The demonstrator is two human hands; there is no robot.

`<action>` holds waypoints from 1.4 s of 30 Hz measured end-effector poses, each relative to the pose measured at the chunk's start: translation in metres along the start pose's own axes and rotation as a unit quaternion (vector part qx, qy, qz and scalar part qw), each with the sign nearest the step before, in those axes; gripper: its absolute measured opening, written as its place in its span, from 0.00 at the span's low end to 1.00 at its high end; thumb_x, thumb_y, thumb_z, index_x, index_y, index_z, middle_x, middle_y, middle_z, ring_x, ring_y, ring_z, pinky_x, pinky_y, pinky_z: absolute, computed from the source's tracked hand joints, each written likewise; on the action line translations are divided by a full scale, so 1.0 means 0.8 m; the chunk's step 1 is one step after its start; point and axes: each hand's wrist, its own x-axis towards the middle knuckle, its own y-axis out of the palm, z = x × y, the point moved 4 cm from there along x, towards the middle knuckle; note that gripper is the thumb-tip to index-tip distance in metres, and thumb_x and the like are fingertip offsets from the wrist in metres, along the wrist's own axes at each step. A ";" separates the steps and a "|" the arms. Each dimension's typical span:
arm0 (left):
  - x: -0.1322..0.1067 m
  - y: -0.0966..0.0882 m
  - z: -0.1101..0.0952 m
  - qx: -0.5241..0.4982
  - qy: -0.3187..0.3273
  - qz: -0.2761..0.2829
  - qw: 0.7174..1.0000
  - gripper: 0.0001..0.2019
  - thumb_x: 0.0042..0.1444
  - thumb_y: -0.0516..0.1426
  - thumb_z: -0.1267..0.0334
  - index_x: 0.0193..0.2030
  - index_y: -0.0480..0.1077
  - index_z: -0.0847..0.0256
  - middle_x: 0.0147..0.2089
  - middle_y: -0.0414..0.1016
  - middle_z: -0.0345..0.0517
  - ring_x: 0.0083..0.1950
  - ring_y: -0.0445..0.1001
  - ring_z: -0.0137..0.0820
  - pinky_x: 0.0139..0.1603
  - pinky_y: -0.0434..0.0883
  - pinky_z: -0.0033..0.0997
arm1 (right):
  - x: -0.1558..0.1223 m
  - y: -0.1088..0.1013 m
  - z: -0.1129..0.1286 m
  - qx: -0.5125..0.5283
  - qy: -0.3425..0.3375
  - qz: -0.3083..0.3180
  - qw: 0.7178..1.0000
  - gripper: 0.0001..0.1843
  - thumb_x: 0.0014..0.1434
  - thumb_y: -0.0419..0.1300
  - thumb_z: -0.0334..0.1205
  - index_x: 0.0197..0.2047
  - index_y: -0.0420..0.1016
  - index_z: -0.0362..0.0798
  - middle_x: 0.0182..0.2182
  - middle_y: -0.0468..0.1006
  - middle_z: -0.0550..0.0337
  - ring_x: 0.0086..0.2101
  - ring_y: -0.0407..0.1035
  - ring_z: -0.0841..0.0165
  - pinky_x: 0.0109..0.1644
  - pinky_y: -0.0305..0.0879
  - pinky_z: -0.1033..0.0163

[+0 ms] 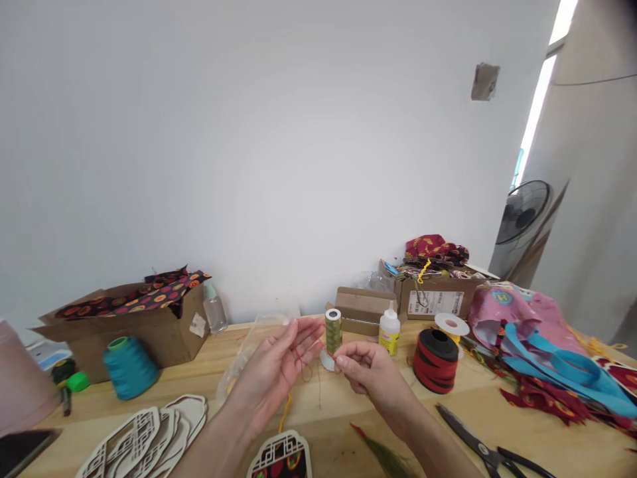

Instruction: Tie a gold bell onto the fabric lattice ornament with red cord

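Observation:
My left hand [286, 362] is raised above the table, palm turned inward and fingers stretched out. A thin brownish thread [319, 392] hangs in a loose loop and a strand between my hands. My right hand [365, 368] is closed in a pinch at the thread, though its end at the fingertips is too fine to make out. Just behind the hands stands a spool of olive-green thread [333, 334]. Below them lies a pale cut-out frame backed with patterned fabric [281, 458], a yellow cord at its top. A green tassel [381, 455] with a red tip lies below my right hand.
Black scissors [480, 445] lie front right, near a red ribbon roll [436, 362] and a glue bottle [389, 332]. Cut-out frames [144, 438] and a teal thread cone [129, 368] are left. Cardboard boxes [184, 338] stand against the wall; blue ribbon [572, 372] and fabric lie right.

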 end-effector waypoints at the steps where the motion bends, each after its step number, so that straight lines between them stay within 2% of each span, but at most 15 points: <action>1: -0.001 -0.001 0.000 -0.004 -0.003 -0.004 1.000 0.12 0.56 0.50 0.70 0.31 0.74 0.67 0.37 0.78 0.52 0.40 0.75 0.32 0.43 0.71 0.31 | 0.000 -0.002 0.001 0.007 0.005 0.002 1.000 0.14 0.43 0.64 0.45 0.26 0.71 0.42 0.19 0.68 0.66 0.14 0.45 0.83 0.17 0.37 0.71; 5: -0.003 -0.009 0.002 0.003 -0.023 0.000 1.000 0.12 0.56 0.50 0.71 0.32 0.74 0.69 0.36 0.78 0.53 0.39 0.75 0.32 0.43 0.72 0.30 | -0.003 -0.011 0.007 0.029 0.027 0.023 0.999 0.13 0.45 0.63 0.44 0.27 0.71 0.41 0.20 0.70 0.64 0.14 0.44 0.84 0.17 0.35 0.71; 9: -0.005 -0.016 0.002 0.013 -0.037 0.013 0.999 0.10 0.55 0.51 0.70 0.32 0.75 0.68 0.36 0.78 0.53 0.39 0.75 0.33 0.43 0.72 0.29 | -0.005 -0.014 0.006 0.040 0.061 0.057 0.996 0.18 0.52 0.56 0.48 0.30 0.72 0.39 0.23 0.74 0.56 0.14 0.52 0.81 0.16 0.39 0.71; 12: -0.006 -0.017 0.000 0.021 -0.041 0.025 0.999 0.10 0.55 0.52 0.70 0.32 0.75 0.68 0.36 0.79 0.52 0.40 0.75 0.32 0.44 0.71 0.29 | -0.006 -0.012 0.002 0.045 0.090 0.073 0.992 0.20 0.55 0.51 0.50 0.33 0.72 0.39 0.24 0.75 0.54 0.14 0.56 0.80 0.16 0.41 0.71; 14: -0.007 -0.017 -0.001 0.024 -0.040 0.029 0.998 0.09 0.54 0.53 0.69 0.32 0.75 0.68 0.37 0.79 0.51 0.40 0.75 0.32 0.44 0.71 0.28 | -0.007 -0.010 0.001 0.034 0.091 0.082 0.992 0.20 0.55 0.53 0.50 0.32 0.72 0.39 0.24 0.75 0.54 0.14 0.56 0.80 0.16 0.42 0.71; 18: -0.009 -0.017 0.000 0.027 -0.042 0.035 0.998 0.08 0.53 0.55 0.68 0.32 0.75 0.68 0.36 0.79 0.52 0.40 0.75 0.32 0.43 0.71 0.28 | -0.007 -0.009 0.001 0.009 0.068 0.080 0.994 0.14 0.48 0.61 0.44 0.25 0.72 0.40 0.22 0.74 0.59 0.14 0.52 0.82 0.17 0.41 0.72; 22: -0.011 -0.018 0.001 0.015 -0.043 0.027 0.999 0.09 0.54 0.53 0.70 0.32 0.75 0.69 0.36 0.78 0.53 0.40 0.75 0.33 0.43 0.71 0.28 | -0.005 -0.013 -0.003 0.009 0.064 0.073 0.995 0.11 0.47 0.63 0.41 0.24 0.72 0.40 0.20 0.73 0.61 0.14 0.50 0.82 0.16 0.39 0.71; 29: -0.007 -0.006 0.011 -0.110 -0.035 -0.004 0.993 0.16 0.59 0.46 0.71 0.31 0.74 0.66 0.38 0.78 0.51 0.41 0.75 0.31 0.42 0.72 0.30 | -0.005 -0.009 -0.008 0.019 0.068 0.076 0.995 0.09 0.45 0.64 0.39 0.25 0.72 0.41 0.19 0.72 0.62 0.13 0.49 0.82 0.17 0.39 0.71; 36: -0.003 0.007 0.031 -0.200 -0.020 0.030 0.979 0.18 0.60 0.44 0.67 0.32 0.74 0.60 0.45 0.75 0.48 0.50 0.69 0.32 0.50 0.66 0.34 | -0.006 0.001 -0.010 0.010 0.061 0.085 0.994 0.13 0.46 0.63 0.43 0.24 0.71 0.41 0.19 0.71 0.63 0.14 0.50 0.82 0.17 0.40 0.71; 39: -0.013 0.000 0.015 -0.144 -0.014 0.093 0.985 0.13 0.56 0.50 0.65 0.30 0.75 0.59 0.48 0.73 0.49 0.53 0.66 0.35 0.53 0.63 0.36 | -0.006 -0.006 0.000 0.000 0.052 0.081 0.995 0.14 0.46 0.62 0.45 0.23 0.70 0.42 0.18 0.69 0.65 0.15 0.49 0.81 0.18 0.40 0.71; 41: -0.023 -0.015 -0.007 -0.017 -0.003 0.140 0.990 0.09 0.50 0.56 0.61 0.26 0.76 0.61 0.51 0.70 0.51 0.55 0.63 0.41 0.54 0.61 0.39 | -0.008 -0.011 0.009 -0.006 0.047 0.078 0.996 0.13 0.46 0.62 0.45 0.23 0.70 0.42 0.17 0.69 0.65 0.15 0.48 0.81 0.18 0.40 0.71; 42: -0.027 -0.024 -0.016 0.095 -0.016 0.158 0.983 0.08 0.46 0.59 0.60 0.24 0.76 0.63 0.52 0.70 0.53 0.55 0.63 0.44 0.54 0.60 0.40 | -0.009 -0.013 0.013 -0.014 0.048 0.079 0.996 0.12 0.46 0.63 0.44 0.24 0.71 0.42 0.17 0.69 0.65 0.15 0.47 0.81 0.18 0.40 0.70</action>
